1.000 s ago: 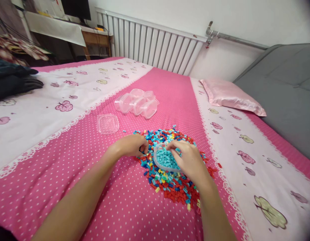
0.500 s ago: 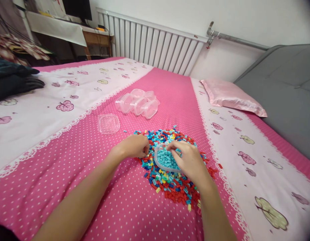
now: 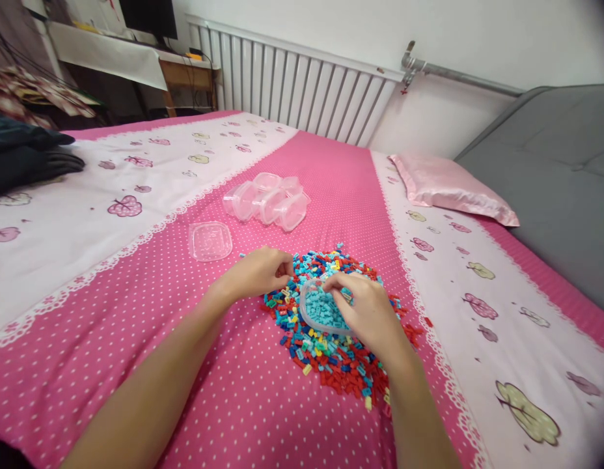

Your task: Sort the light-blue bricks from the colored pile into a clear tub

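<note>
A clear plastic container (image 3: 306, 314) filled with light-blue toy bricks (image 3: 323, 307) sits on a heap of mixed toy bricks (image 3: 345, 371) in red, blue, yellow and light blue. My right hand (image 3: 368, 309) is over the container's right side, thumb and fingers drawn together above the bricks inside. Whatever it pinches is too small to make out. At the heap's upper left edge, my left hand (image 3: 265, 270) has its fingers curled down toward the loose bricks. Its fingertips are partly hidden, and I cannot see what they hold.
A clear lid (image 3: 211, 241) lies on the pink dotted bedspread (image 3: 150, 280), left of the heap. Beyond it stand several clear empty containers (image 3: 267, 200) grouped together. A pink pillow (image 3: 451, 189) rests at the right, by the grey headboard (image 3: 560, 150). Dark folded clothing (image 3: 28, 156) is at the left.
My left hand has moved a little up and away along the heap's left edge, its fingers still curled. My right hand and the container have stayed nearly in place.
</note>
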`<state>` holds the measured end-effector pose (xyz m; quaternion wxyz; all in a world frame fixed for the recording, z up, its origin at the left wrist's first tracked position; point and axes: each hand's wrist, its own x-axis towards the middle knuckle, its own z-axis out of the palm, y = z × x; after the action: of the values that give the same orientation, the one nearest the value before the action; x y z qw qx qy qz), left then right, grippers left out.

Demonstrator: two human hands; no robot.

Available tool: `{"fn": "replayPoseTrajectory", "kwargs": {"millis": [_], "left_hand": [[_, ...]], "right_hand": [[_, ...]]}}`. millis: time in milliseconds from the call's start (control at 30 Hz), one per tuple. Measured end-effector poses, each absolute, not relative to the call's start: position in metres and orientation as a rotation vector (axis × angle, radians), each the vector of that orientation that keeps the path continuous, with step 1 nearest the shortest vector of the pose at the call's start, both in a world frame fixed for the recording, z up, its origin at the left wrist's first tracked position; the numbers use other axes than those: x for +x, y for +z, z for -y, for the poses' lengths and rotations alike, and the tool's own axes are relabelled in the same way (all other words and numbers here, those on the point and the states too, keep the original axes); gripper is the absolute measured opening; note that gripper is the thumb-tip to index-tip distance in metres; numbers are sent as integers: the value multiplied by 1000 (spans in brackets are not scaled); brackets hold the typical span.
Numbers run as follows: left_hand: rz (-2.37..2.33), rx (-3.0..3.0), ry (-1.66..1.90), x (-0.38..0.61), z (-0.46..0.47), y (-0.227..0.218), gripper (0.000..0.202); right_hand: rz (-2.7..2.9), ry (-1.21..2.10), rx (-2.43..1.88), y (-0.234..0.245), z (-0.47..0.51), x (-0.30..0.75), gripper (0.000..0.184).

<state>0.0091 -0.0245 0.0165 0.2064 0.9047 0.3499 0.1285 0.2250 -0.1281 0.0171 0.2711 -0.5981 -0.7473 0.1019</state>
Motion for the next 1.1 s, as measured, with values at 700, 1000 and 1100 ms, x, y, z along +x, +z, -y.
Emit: {"fn": "replayPoseTrajectory", "kwargs": {"millis": [700, 1000, 1100], "left_hand": [[-557, 2453, 808, 37, 39, 12, 4], [-943, 2443, 708, 35, 35, 8, 8], [-937, 2492, 648, 35, 35, 5, 11]], "right_hand": [[1920, 178, -1580, 16, 126, 224, 6], [2025, 15, -1861, 10, 126, 231, 12], [2071, -9, -1871, 7, 126, 226, 9]]}}
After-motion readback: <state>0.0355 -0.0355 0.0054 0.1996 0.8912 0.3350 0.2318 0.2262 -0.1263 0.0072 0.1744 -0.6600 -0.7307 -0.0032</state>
